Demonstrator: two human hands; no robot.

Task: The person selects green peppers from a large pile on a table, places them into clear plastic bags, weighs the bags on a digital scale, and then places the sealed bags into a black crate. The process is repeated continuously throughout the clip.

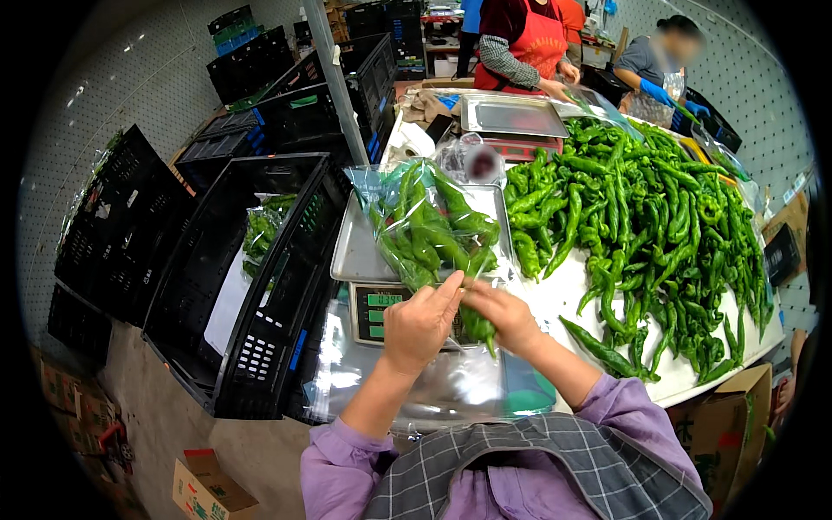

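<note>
A clear plastic bag [433,227] filled with long green peppers lies over the metal pan [349,247] of a weighing scale, its mouth toward me. My left hand [422,319] is closed, thumb and fingers pinching the bag's near edge in front of the scale's lit display [381,301]. Close beside it, my right hand [503,314] is closed at the same edge, its fingertips partly hidden. One green pepper [478,328] pokes out of the bag's mouth between my hands, pointing toward me. Flat clear bags [416,381] are spread under my wrists.
A large heap of green peppers [641,234] covers the table's right side. To the left stands a black crate [316,225] with bagged peppers [264,230] inside. A metal post [336,78] rises behind it. Across the table, a person in a red apron [539,48] and one with blue gloves [656,93] work.
</note>
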